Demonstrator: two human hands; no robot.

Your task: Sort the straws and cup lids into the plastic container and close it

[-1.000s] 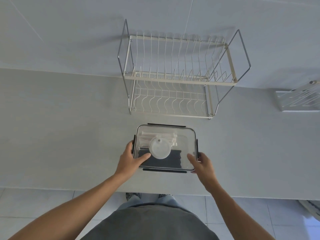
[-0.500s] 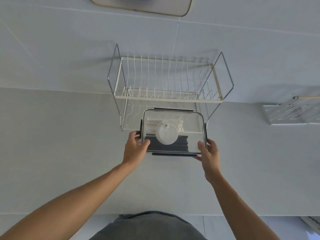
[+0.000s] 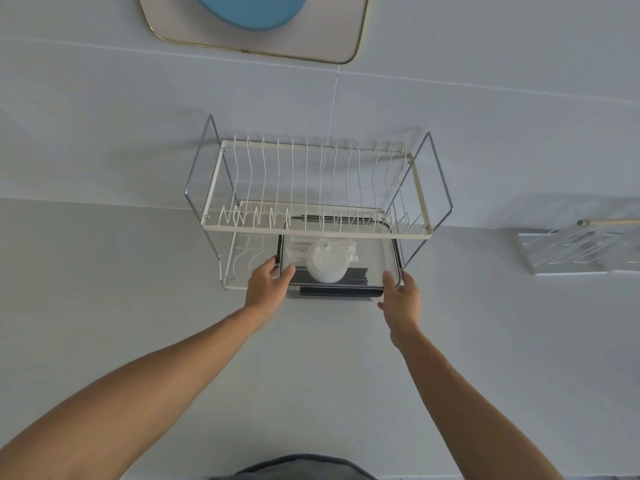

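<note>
Head view, looking down. A pale grey table (image 3: 104, 306) meets a tiled wall (image 3: 519, 64), on which hangs a rounded, gold-edged panel (image 3: 332, 36) with a blue disc (image 3: 252, 10). A two-tier wire dish rack (image 3: 311, 188) stands on the table against the wall; a second, smaller white rack (image 3: 581, 247) sits at the right edge, well apart from it. The clear plastic container (image 3: 375, 252), lid on, with dark clips along its sides, occupies the lower tier of the dish rack, its near edge projecting slightly beyond the upper tier's front rail. Inside it, a white cup lid (image 3: 325, 265) lies on top, white straws (image 3: 298, 245) lie at the far left, and dark straws (image 3: 356, 273) lie along the near side. The left hand (image 3: 266, 284) grips the container's near-left corner, thumb on the lid and fingers curled round the side. The right hand (image 3: 401, 299) holds the near-right corner, thumb on the lid's edge and fingers on the side wall. Both forearms extend from the lower frame; a grey garment (image 3: 294, 469) shows at the bottom.
</note>
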